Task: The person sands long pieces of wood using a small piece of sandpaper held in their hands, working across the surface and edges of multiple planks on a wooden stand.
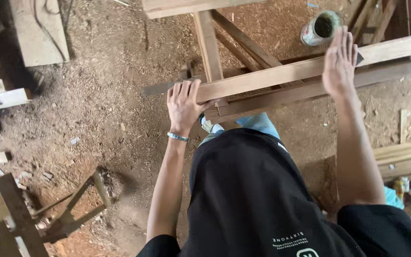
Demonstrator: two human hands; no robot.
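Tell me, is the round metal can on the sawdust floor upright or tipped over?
Tipped. The round metal can lies partly on its side beyond the long pale wooden rail, its dark open mouth facing the camera. Contents cannot be told.

Pale tan wood rail w/ darker brown rail below. Floor reddish-brown, sawdust-speckled. Black shirt, small white print near hem. Light blue trousers. Teal wristband. Tin can white & red, dark inside.
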